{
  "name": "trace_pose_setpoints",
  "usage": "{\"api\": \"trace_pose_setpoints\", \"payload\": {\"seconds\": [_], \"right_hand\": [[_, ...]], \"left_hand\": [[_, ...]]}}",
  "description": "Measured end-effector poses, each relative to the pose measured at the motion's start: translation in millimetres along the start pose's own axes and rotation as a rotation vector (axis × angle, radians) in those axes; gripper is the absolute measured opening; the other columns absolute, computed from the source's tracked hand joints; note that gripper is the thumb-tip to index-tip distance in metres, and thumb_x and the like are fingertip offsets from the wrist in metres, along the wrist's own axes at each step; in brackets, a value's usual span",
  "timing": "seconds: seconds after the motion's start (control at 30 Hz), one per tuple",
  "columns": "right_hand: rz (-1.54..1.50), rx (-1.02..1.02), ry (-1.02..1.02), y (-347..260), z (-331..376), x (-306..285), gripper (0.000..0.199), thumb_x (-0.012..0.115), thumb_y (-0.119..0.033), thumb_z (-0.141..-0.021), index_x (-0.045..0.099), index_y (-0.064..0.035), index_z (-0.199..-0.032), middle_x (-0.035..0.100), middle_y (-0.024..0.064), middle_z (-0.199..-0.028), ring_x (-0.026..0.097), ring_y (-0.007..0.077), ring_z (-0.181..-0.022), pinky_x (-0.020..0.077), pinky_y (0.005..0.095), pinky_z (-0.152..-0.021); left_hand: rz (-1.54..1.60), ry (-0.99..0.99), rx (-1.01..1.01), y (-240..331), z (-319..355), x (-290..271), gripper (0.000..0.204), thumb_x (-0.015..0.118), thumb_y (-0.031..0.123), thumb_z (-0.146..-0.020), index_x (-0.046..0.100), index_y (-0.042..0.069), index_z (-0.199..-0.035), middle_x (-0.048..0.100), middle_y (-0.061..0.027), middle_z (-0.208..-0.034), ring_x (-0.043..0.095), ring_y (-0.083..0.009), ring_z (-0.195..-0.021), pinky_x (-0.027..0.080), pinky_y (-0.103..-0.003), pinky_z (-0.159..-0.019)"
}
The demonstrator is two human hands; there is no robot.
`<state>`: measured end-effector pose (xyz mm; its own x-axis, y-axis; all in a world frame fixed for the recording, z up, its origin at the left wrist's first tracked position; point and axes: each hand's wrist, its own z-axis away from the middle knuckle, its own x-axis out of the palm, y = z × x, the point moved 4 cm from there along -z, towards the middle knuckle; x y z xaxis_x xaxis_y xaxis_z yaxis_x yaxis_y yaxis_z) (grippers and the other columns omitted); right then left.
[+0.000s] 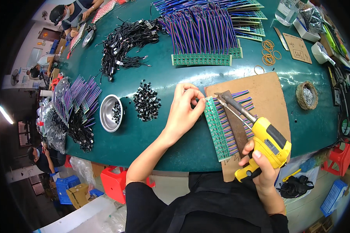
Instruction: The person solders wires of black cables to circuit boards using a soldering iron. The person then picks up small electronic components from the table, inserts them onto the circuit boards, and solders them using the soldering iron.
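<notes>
My right hand (260, 165) is wrapped round the grip of a yellow soldering gun (271, 141). Its tip points up and left, over the upper end of a panel of green circuit boards (217, 130). Rows of coloured wires run right from that panel, under a flat brown bar (237, 126), on a cardboard sheet (274, 101). At the panel's upper left corner, my left hand (186, 106) is closed in a pinch; what sits between its fingertips is too small to make out. Left of this hand lies a heap of small black parts (147, 101).
A metal bowl (111, 113) holds more black parts. Black cables (124, 46) and wired board panels (201, 59) cover the far side. Rubber bands (268, 53) and a round container of silvery shavings (307, 96) lie right. Other people work at far left.
</notes>
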<state>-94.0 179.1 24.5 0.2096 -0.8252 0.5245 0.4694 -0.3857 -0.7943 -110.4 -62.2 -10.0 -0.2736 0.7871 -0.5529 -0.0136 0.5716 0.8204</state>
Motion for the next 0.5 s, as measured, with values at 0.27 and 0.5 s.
{"api": "trace_pose_setpoints", "payload": {"seconds": [0.27, 0.5], "right_hand": [[0.068, 0.061, 0.052, 16.8, 3.2, -4.6, 0.026, 0.058, -0.001, -0.082, 0.053, 0.0045, -0.107, 0.061, 0.0119, -0.084, 0.061, 0.0165, -0.060, 0.0522, 0.0272, -0.055], [0.091, 0.059, 0.044, 16.1, 1.5, -0.5, 0.023, 0.058, -0.001, -0.083, 0.054, 0.0045, -0.105, 0.060, 0.0110, -0.083, 0.058, 0.0142, -0.056, 0.0495, 0.0258, -0.051]], "left_hand": [[-0.020, 0.002, -0.048, -2.4, 3.2, 6.1, 0.009, 0.064, 0.006, -0.079, 0.058, 0.001, -0.083, 0.048, -0.0071, -0.098, 0.049, -0.0103, -0.072, 0.044, -0.023, -0.063], [-0.081, 0.088, 0.026, 1.8, 5.1, 11.1, 0.014, 0.064, 0.004, -0.076, 0.051, -0.001, -0.081, 0.049, -0.0091, -0.094, 0.057, -0.0164, -0.070, 0.051, -0.028, -0.064]]}}
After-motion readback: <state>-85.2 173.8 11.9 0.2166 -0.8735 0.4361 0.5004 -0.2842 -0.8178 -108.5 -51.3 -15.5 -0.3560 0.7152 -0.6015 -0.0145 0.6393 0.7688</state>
